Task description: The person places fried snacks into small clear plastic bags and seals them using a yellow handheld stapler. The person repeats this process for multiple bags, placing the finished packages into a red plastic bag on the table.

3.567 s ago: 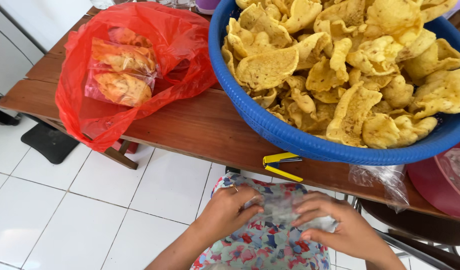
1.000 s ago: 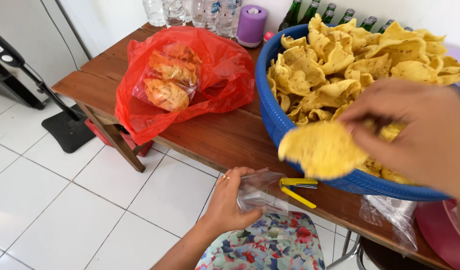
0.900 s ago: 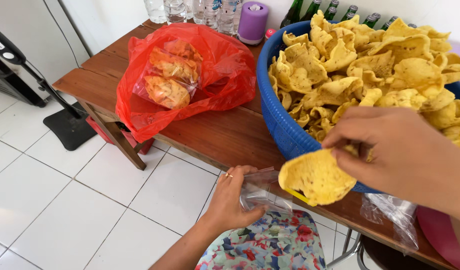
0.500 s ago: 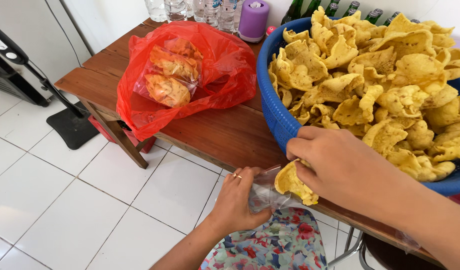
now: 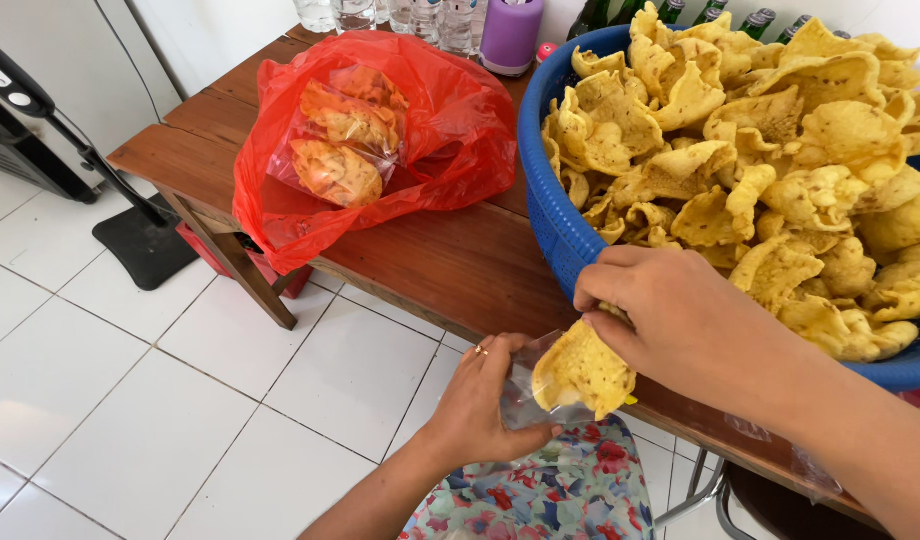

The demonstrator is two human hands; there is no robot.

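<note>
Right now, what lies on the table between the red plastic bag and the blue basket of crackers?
In the head view, only bare brown wood of the table separates the red plastic bag from the blue basket.

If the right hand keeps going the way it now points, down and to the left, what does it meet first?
Probably the clear plastic bag that the left hand holds open; the right hand already has its yellow cracker at the mouth. Depth is unclear.

Likely a home kitchen or small home food business: white tiled floor (image 5: 130, 400), plain wooden desk (image 5: 430, 260), big blue basket (image 5: 555, 215) heaped with yellow crackers (image 5: 780, 150), packed crackers in a red plastic bag (image 5: 450, 130), bottles (image 5: 400, 14) along the wall, perhaps a fan base (image 5: 145, 245) alongside
</note>
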